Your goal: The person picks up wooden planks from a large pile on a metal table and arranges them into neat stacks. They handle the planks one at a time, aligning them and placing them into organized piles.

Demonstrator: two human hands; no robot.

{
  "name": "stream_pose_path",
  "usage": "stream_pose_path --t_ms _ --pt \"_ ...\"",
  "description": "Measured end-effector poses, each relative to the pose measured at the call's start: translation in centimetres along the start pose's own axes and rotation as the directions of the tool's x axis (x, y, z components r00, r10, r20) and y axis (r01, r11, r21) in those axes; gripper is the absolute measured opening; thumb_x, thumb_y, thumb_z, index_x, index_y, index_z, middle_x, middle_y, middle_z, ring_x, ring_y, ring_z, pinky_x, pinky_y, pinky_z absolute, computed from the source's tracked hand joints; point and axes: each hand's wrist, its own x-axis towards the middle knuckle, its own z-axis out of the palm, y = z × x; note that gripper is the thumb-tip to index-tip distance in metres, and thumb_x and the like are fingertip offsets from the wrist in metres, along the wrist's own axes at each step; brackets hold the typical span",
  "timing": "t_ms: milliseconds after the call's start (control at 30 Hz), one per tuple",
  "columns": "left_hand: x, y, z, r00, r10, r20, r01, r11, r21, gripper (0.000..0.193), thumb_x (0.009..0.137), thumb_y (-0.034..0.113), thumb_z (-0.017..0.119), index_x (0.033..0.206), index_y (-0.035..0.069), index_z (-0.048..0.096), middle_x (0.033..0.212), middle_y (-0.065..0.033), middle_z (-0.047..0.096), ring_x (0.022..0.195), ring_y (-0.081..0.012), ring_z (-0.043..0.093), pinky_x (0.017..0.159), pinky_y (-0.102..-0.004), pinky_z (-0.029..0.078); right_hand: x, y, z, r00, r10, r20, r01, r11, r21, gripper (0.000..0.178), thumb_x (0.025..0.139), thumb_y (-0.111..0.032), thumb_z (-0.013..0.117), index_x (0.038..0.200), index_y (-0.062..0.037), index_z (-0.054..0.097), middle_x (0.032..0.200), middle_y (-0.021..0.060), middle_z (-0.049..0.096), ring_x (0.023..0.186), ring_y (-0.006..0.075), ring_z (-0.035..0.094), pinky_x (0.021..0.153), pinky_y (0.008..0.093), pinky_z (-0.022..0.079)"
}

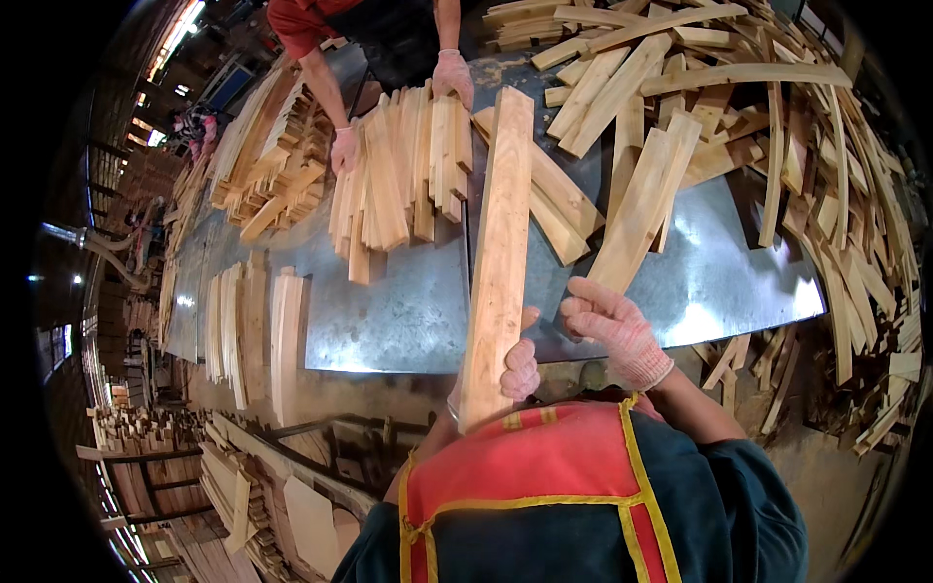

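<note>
A long, pale wooden board [501, 223] stands out over the table from my chest, its near end against my red apron. My gloved left hand [521, 374] grips this board near its lower end, fingers wrapped round its right edge. To the right, my gloved right hand [622, 335] is closed with curled fingers; what it holds, if anything, is hidden. It is close to the near end of a pair of boards [646, 204] that slants up from there toward the pile. Whether it touches them I cannot tell.
Across the metal table [379, 325], a co-worker's two gloved hands [452, 78] are on a row of boards [403, 175]. A large loose heap of boards [758, 97] fills the right side. Short stacks [233, 321] overhang the table's front left edge. Wood racks [155, 476] stand at lower left.
</note>
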Motion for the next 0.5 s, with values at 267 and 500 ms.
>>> stream_pose_path --t_ms 267,500 --pt "0.9 0.3 2.7 0.955 0.106 -0.275 -0.052 0.979 0.196 0.051 0.109 0.035 0.054 0.150 0.006 0.052 0.098 -0.0065 0.068 0.076 -0.0189 0.064 0.073 -0.0333 0.054 -0.1 -0.5 -3.7 0.999 0.021 0.040 -0.023 0.999 0.041 0.058 0.096 -0.009 0.074 0.148 0.0035 0.052 0.116 0.0083 0.070 0.099 0.0176 0.065 0.088 0.0303 0.052" --pt "3.7 4.1 2.1 0.538 0.754 -0.376 -0.090 0.495 0.864 0.044 0.103 0.014 0.063 0.144 0.000 0.057 0.122 -0.0034 0.067 0.112 -0.0134 0.060 0.102 -0.0302 0.048 0.5 0.8 -3.9 0.996 0.084 -0.004 -0.085 0.995 -0.048 0.055 0.096 -0.009 0.074 0.146 0.0020 0.053 0.111 0.0063 0.068 0.094 0.0146 0.062 0.080 0.0300 0.050"
